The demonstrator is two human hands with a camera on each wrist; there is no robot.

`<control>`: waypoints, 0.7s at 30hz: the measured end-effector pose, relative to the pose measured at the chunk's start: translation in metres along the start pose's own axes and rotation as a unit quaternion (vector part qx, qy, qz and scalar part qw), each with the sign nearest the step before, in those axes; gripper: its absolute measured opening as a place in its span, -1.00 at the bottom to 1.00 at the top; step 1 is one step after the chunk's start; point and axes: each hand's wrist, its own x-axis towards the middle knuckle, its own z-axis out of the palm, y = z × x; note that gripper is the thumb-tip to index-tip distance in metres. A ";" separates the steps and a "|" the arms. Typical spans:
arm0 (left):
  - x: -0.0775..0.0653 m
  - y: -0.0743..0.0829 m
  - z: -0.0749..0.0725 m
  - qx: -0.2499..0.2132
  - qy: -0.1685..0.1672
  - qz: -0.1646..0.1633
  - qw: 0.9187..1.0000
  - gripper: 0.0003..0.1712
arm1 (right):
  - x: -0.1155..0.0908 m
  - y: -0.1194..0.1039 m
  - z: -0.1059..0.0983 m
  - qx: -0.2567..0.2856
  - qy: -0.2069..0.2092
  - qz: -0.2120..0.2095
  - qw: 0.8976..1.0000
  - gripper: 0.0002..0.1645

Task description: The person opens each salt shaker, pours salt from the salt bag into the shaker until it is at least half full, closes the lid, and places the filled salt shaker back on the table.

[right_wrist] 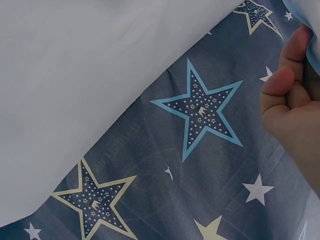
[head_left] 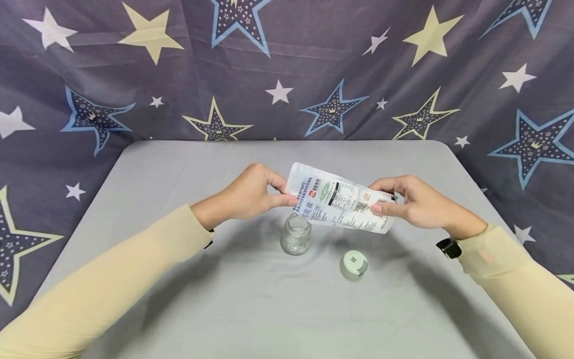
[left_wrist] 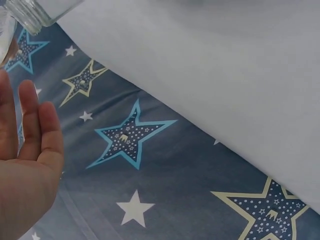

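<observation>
Behind R hand (head_left: 410,203), pkt (head_left: 338,202) part-hidden.

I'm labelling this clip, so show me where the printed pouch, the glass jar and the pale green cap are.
Printed pouch (head_left: 339,202): head view, middle of its printed face.
Glass jar (head_left: 296,240): head view, its clear side wall.
Pale green cap (head_left: 353,264): head view, its upper face.

There are two hands (head_left: 248,197) (head_left: 417,203), one pouch (head_left: 336,199), one jar (head_left: 296,238), one lid (head_left: 353,265).
</observation>
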 end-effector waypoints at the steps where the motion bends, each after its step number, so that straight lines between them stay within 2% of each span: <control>1: 0.000 0.000 0.000 0.000 0.000 -0.001 1.000 -0.90 | 0.000 0.000 0.000 -0.001 0.000 -0.001 1.000 -0.77; 16: -0.005 -0.007 0.004 -0.004 0.006 0.004 1.000 -0.89 | 0.003 -0.009 -0.004 -0.026 -0.008 -0.002 1.000 -0.78; 21: -0.007 -0.008 0.005 -0.007 0.004 -0.004 1.000 -0.88 | 0.004 -0.011 -0.006 -0.040 -0.011 -0.010 0.999 -0.77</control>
